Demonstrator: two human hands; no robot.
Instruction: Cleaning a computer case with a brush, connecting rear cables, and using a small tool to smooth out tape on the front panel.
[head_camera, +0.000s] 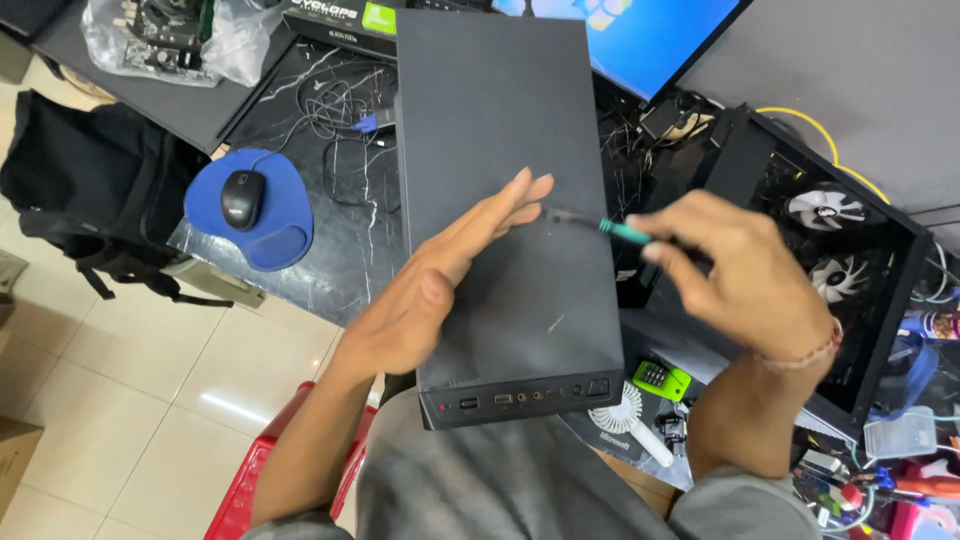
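Case (500, 190): a black computer case lies flat on its side on the dark marbled table (345, 240), its long axis running from the near edge, where its port panel faces the person, away to the far side under a blue-lit monitor (640, 35). Right of it stands a second, open case (830, 260) with two white fans showing inside. On the left of the table lies a blue pad (275, 235) carrying a black mouse (242, 198), and beyond the table's left edge a black backpack (85, 200) rests on the tiled floor.

The left hand (440, 290) lies flat and open on the case's top panel, fingers stretched toward the far right, holding nothing. The right hand (745, 275) hovers just right of the case, its grip closed around a screwdriver (600, 225) with a teal handle; the shaft points left, its tip just beside the left fingertips, above the panel's middle. The left hand is the nearer to the case, touching it. The screwdriver looks blurred, so whether the tip touches the panel I cannot tell.
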